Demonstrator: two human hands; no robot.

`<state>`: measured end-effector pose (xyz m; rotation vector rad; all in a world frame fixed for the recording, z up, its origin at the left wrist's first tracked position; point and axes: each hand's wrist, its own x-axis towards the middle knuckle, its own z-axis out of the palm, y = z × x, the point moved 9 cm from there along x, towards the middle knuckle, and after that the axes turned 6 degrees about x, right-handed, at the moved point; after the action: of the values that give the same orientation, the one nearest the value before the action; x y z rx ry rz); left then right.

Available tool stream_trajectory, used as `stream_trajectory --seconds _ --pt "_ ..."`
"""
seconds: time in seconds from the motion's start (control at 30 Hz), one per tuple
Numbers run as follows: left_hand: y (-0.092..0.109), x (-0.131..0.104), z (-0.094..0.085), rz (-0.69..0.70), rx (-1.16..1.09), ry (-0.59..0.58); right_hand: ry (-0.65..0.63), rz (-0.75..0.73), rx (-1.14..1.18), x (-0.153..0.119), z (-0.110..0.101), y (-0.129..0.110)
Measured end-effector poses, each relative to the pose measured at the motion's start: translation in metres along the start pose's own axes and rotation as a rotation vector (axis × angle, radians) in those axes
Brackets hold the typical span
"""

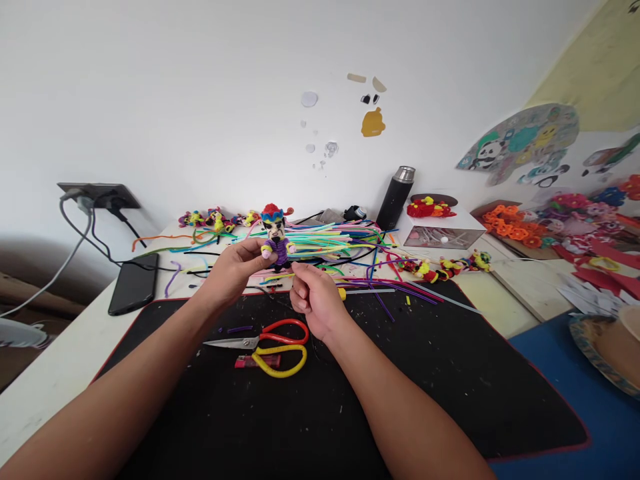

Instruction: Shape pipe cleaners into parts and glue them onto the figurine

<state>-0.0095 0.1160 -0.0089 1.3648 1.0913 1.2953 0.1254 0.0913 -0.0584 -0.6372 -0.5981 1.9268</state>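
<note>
A small pipe-cleaner doll (277, 248) stands upright above the mat's far edge. It has a red and blue hat, a pale face with black markings, a purple body and a black lower end. My left hand (233, 270) is closed on its side, thumb and fingers around the yellow-cuffed arm. At the doll's black lower end, my right hand (316, 297) is closed in a pinch, with the other fingers curled under. Below the hands lie scissors (280, 339) with one red and one yellow handle, blades pointing left. A pink lighter (245, 362) lies partly under the yellow handle.
Coloured pipe cleaners (330, 239) lie heaped behind the black mat (240, 427). A black phone (134, 283) is at the left, below a wall socket (100, 195). Behind right stand a black flask (396, 200) and a white box (443, 230). More dolls (445, 268) lie right.
</note>
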Motion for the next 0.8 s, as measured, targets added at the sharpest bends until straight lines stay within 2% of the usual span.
stream_trajectory --seconds 0.8 --pt "-0.0022 -0.0004 0.0009 -0.013 0.018 0.0 -0.018 -0.021 0.002 0.0017 -0.0005 0.0003"
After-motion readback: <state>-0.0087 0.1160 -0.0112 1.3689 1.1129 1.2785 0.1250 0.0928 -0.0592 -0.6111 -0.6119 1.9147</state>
